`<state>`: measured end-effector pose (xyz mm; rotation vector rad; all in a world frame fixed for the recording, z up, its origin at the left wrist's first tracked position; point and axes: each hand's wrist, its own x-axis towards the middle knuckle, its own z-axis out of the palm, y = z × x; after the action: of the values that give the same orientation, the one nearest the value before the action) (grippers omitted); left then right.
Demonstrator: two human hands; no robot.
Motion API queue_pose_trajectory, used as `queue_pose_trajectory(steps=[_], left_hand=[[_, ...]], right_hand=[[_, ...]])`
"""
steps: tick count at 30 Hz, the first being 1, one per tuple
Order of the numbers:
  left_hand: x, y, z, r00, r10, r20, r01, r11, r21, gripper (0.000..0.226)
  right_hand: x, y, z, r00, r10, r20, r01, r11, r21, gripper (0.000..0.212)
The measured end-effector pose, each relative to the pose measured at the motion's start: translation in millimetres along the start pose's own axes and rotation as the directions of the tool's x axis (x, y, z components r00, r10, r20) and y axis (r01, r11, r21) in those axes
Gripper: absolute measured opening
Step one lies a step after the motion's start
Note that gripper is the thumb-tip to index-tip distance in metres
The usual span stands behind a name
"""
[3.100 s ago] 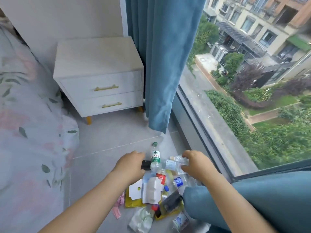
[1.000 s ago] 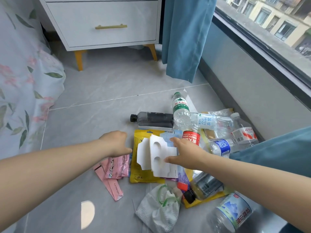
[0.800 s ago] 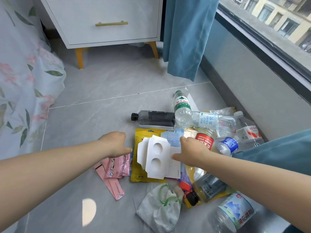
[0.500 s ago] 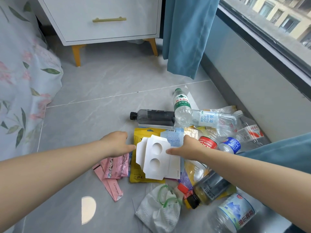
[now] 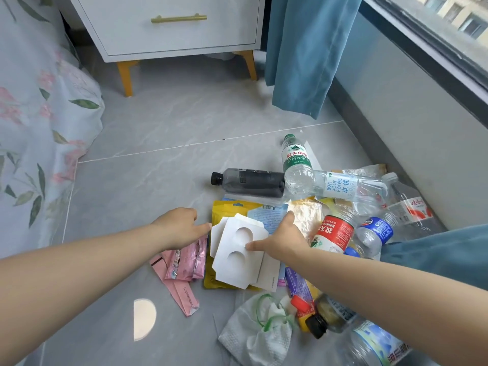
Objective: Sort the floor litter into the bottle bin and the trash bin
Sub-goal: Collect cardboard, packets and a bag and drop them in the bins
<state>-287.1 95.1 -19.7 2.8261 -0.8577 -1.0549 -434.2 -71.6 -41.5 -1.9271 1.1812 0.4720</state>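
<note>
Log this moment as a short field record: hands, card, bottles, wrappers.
Left hand: by the left edge of the white card, holding nothing
Right hand: thumb on the white card
Under card: yellow pouch
Bottles: black bottle, green-label bottle, both lying down
Pink wrappers: on the floor, near the left hand

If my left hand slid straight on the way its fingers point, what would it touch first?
Most likely the white card with two round holes: the left hand points rightward, fingertips just short of that card's left edge, which lies on the yellow pouch. Its height above the floor is unclear.
</note>
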Motion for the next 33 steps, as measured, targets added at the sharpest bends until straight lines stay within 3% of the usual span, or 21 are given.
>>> queue_pose_trajectory(steps=[5, 10, 16, 20, 24, 33], left_hand=[[1, -6, 1, 1.0, -0.021, -0.002, 0.021, 1.0, 0.003, 0.054], [2, -9, -2, 1.0, -0.029, -0.009, 0.029, 0.999, -0.013, 0.053], [-1, -12, -4, 1.0, -0.012, -0.011, 0.012, 1.0, -0.005, 0.052], [-3, -14, -6, 1.0, -0.008, -0.017, 0.008, 1.0, 0.01, 0.052], [-4, -11, -7, 1.0, 0.003, -0.026, -0.003, 1.0, 0.014, 0.052], [-9, -9, -9, 0.999, -0.002, -0.035, 0.003, 1.0, 0.021, 0.051]], right_hand=[[-4, -2, 10, 0.999, -0.024, -0.037, 0.028, 0.994, 0.102, 0.136], [-10, -11, 23, 0.997, -0.009, -0.07, 0.01, 1.0, 0.014, 0.133], [-6, -18, 11, 0.999, 0.048, -0.018, -0.045, 0.989, 0.144, 0.08], [-4, -17, 7, 0.996, 0.081, 0.023, -0.084, 0.967, 0.239, 0.077], [-2, -14, 5, 0.994, 0.103, 0.046, -0.112, 0.939, 0.324, 0.043], [-8, -9, 3, 0.999, -0.014, 0.037, -0.001, 0.926, 0.378, 0.04]])
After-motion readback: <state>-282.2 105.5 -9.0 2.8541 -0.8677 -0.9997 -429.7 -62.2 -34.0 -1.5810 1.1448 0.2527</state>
